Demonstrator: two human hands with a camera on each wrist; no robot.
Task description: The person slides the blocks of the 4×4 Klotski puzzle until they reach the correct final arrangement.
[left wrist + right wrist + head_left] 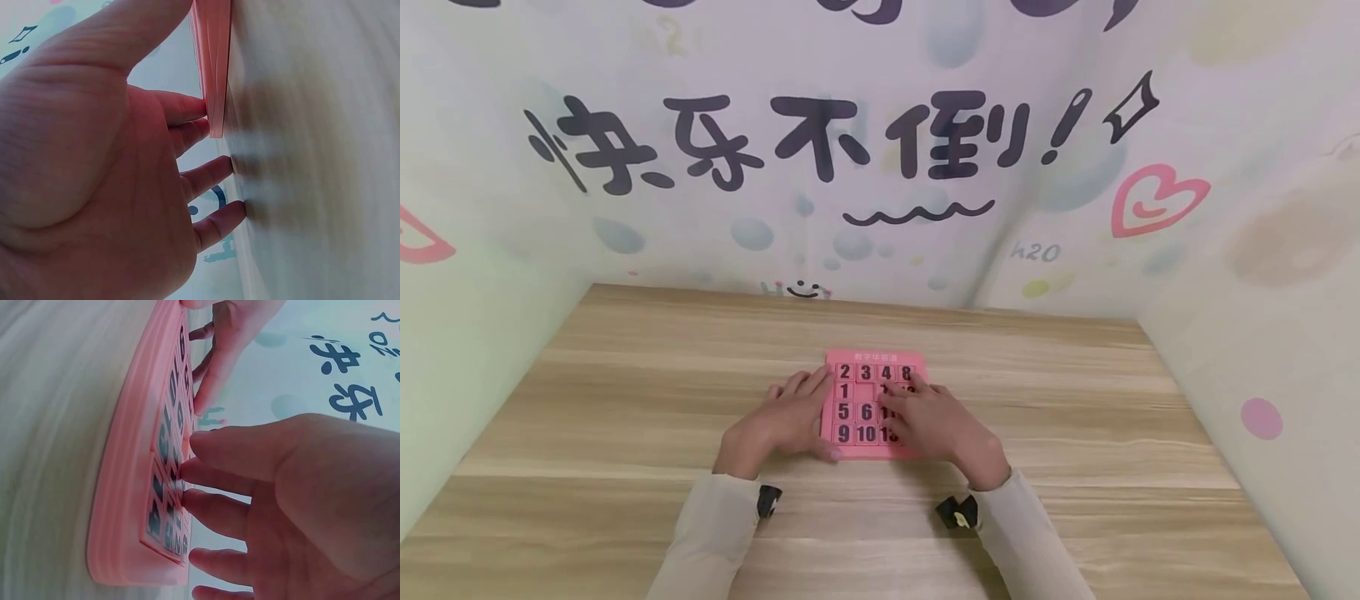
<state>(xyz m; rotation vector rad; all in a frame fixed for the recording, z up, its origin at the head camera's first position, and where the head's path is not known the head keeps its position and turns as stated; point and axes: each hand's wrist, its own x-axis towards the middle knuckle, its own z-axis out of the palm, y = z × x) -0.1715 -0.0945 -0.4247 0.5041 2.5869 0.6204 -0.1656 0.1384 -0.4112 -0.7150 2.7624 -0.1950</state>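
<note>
A pink number sliding puzzle (880,357) lies flat on the table, with a title along its far rim. Its top row reads 2, 3, 4, 8; an empty slot (865,392) shows in the second row, right of tile 1. My left hand (790,421) rests along the puzzle's left side, thumb at the near corner. In the left wrist view its fingers are spread, and the foremost touch the pink side edge (217,75). My right hand (936,421) lies over the right part, fingertips at the tiles (175,478), hiding several numbers.
The wooden table (625,400) extends around the puzzle on all sides. A printed backdrop (820,242) with black characters rises behind its far edge, and pale walls flank it. Small dark items (958,510) sit at both wrists, by the light sleeves (1030,537).
</note>
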